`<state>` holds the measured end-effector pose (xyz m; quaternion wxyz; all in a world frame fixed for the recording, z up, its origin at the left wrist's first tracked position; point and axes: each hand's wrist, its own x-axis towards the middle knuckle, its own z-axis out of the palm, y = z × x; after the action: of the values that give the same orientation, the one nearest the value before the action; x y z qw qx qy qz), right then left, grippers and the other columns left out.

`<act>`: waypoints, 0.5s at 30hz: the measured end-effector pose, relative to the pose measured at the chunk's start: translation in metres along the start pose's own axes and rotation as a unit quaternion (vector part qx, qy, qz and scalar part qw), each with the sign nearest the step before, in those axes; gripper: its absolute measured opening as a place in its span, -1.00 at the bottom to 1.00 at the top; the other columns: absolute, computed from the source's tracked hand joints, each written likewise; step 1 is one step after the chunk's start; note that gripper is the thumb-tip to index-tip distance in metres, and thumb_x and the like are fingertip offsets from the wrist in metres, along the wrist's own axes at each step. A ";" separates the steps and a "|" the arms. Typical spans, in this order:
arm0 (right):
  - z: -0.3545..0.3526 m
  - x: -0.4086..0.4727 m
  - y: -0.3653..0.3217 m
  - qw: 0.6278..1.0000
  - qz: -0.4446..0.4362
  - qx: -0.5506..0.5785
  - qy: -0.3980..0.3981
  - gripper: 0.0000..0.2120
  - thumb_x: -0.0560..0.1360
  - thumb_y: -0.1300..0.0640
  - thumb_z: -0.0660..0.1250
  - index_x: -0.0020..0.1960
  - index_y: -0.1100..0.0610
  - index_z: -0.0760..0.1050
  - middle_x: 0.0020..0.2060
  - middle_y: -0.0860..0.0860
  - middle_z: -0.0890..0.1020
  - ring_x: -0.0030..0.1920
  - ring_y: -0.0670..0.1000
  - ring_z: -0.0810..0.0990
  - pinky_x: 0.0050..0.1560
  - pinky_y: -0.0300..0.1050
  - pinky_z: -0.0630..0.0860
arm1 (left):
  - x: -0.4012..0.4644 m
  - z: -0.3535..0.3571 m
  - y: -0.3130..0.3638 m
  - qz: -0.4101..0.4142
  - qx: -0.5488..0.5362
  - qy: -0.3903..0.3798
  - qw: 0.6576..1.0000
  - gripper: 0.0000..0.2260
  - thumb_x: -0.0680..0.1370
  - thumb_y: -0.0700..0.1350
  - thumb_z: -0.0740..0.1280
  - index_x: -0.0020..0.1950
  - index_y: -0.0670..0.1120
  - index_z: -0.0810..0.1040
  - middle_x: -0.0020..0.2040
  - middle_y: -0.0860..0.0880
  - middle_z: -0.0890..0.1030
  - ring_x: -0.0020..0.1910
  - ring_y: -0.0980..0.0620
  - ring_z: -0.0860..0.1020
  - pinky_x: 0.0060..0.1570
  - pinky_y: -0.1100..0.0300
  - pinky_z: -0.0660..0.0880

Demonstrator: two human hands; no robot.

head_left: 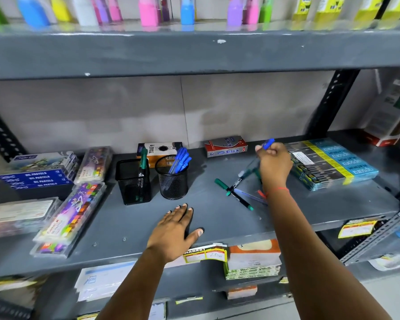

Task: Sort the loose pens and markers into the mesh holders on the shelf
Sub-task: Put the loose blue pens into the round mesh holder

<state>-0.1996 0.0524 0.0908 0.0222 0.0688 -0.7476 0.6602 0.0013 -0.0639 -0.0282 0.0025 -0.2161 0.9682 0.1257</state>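
Boxes of oil pastels (36, 179) were stacked at the left end of the grey shelf (217, 218), with clear packs of colour sticks (72, 213) lying beside them. Toward the middle stood two black mesh holders side by side: a square holder (133, 183) with a green-capped marker (143, 162) standing in it, and a round holder (172, 179) filled with blue pens (180, 159). An orange and black box (158, 150) stood behind them against the wall. The left hand (173, 234) lay flat, palm down and fingers spread, on the shelf's front edge, holding nothing. A red pen box (225, 146) sat at the back. Loose green markers (234, 191) lay crossed in a small heap on the shelf, right of the round holder and partly under the right forearm. The right hand (274, 165) was raised above that heap, its fingers closed around a blue pen (268, 143) whose cap stuck out above the knuckles; motion blur made it unclear whether it gripped more than one. Blue and yellow pencil packs (333, 162) lay at the far right.
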 end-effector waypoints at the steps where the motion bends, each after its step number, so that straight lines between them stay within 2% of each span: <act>1: 0.009 -0.002 -0.007 0.999 0.002 0.047 -0.008 -0.73 0.45 0.24 0.37 -0.34 0.09 0.36 -0.44 0.01 0.41 -0.37 -0.02 0.37 -0.26 -0.29 0.40 | -0.003 -0.001 -0.006 -0.007 -0.001 0.002 1.000 -0.04 0.22 0.50 -0.32 0.48 -0.03 0.02 0.53 -0.04 0.03 0.49 0.03 -0.01 0.43 0.16 -0.12; 2: 0.019 -0.005 -0.013 0.996 0.005 0.083 -0.016 -0.68 0.45 0.24 0.37 -0.38 0.04 0.34 -0.46 -0.01 0.42 -0.39 -0.03 0.37 -0.23 -0.24 0.42 | -0.006 -0.003 -0.011 -0.015 0.000 0.004 1.000 0.02 0.18 0.54 -0.37 0.48 -0.03 0.02 0.53 -0.04 0.03 0.49 0.02 -0.01 0.43 0.16 -0.11; 4: 0.040 -0.013 -0.024 0.993 0.001 0.111 -0.037 -0.69 0.45 0.20 0.38 -0.40 0.00 0.36 -0.49 -0.06 0.48 -0.36 -0.01 0.45 -0.11 0.00 0.49 | -0.011 -0.005 -0.019 -0.027 0.005 0.008 1.000 0.06 0.14 0.54 -0.43 0.48 -0.02 0.02 0.53 -0.05 0.03 0.49 0.02 -0.01 0.43 0.16 -0.13; 6: 0.061 -0.023 -0.031 0.988 -0.002 0.132 -0.075 -0.71 0.45 0.22 0.37 -0.37 0.01 0.40 -0.52 -0.10 0.53 -0.38 -0.02 0.47 -0.05 0.04 0.49 | -0.013 -0.005 -0.024 -0.031 0.007 0.016 0.999 0.09 0.10 0.53 -0.49 0.48 -0.02 0.02 0.53 -0.05 0.03 0.49 0.03 -0.01 0.42 0.18 -0.15; 8: 0.080 -0.033 -0.036 0.984 0.006 0.131 -0.121 -0.76 0.46 0.27 0.36 -0.33 0.05 0.43 -0.47 -0.04 0.52 -0.42 -0.01 0.46 -0.12 0.02 0.49 | -0.013 -0.004 -0.025 -0.030 0.006 0.022 0.999 0.05 0.15 0.53 -0.42 0.48 -0.03 0.03 0.53 -0.05 0.04 0.49 0.03 -0.01 0.42 0.18 -0.15; 10: 0.096 -0.038 -0.034 0.986 -0.003 0.078 -0.148 -0.79 0.43 0.25 0.38 -0.34 0.07 0.46 -0.46 0.03 0.51 -0.42 0.06 0.46 -0.20 -0.01 0.45 | -0.013 -0.002 -0.025 -0.027 0.004 0.028 0.999 -0.10 0.26 0.44 -0.30 0.47 -0.04 0.04 0.53 -0.05 0.05 0.49 0.03 -0.01 0.42 0.18 -0.16; 12: 0.106 -0.042 -0.029 0.984 -0.023 -0.016 -0.174 -0.89 0.43 0.19 0.40 -0.25 0.19 0.55 -0.39 0.11 0.55 -0.32 0.08 0.48 -0.24 -0.14 0.38 | -0.012 -0.001 -0.027 -0.023 0.003 0.035 0.999 -0.15 0.29 0.38 -0.28 0.47 -0.04 0.05 0.53 -0.05 0.05 0.49 0.03 -0.01 0.42 0.18 -0.16; 14: 0.111 -0.046 -0.024 0.977 -0.023 -0.073 -0.201 -0.83 0.46 0.15 0.38 -0.12 0.28 0.59 -0.28 0.15 0.59 -0.23 0.04 0.49 -0.23 -0.22 0.32 | -0.012 0.000 -0.028 -0.023 0.008 0.041 0.999 -0.16 0.30 0.38 -0.27 0.47 -0.04 0.04 0.53 -0.04 0.05 0.49 0.04 -0.01 0.42 0.19 -0.17; 15: 0.113 -0.048 -0.021 0.974 -0.017 -0.078 -0.212 -0.83 0.47 0.15 0.37 -0.12 0.28 0.59 -0.27 0.14 0.57 -0.22 0.03 0.48 -0.23 -0.25 0.31 | -0.012 0.000 -0.028 -0.022 0.009 0.044 0.999 -0.16 0.30 0.38 -0.27 0.47 -0.03 0.04 0.53 -0.04 0.04 0.49 0.04 -0.01 0.42 0.19 -0.17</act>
<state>-0.1433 -0.0581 0.0910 -0.1206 0.2182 -0.7832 0.5697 0.0239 -0.0836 -0.0348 -0.0354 -0.2427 0.9635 0.1069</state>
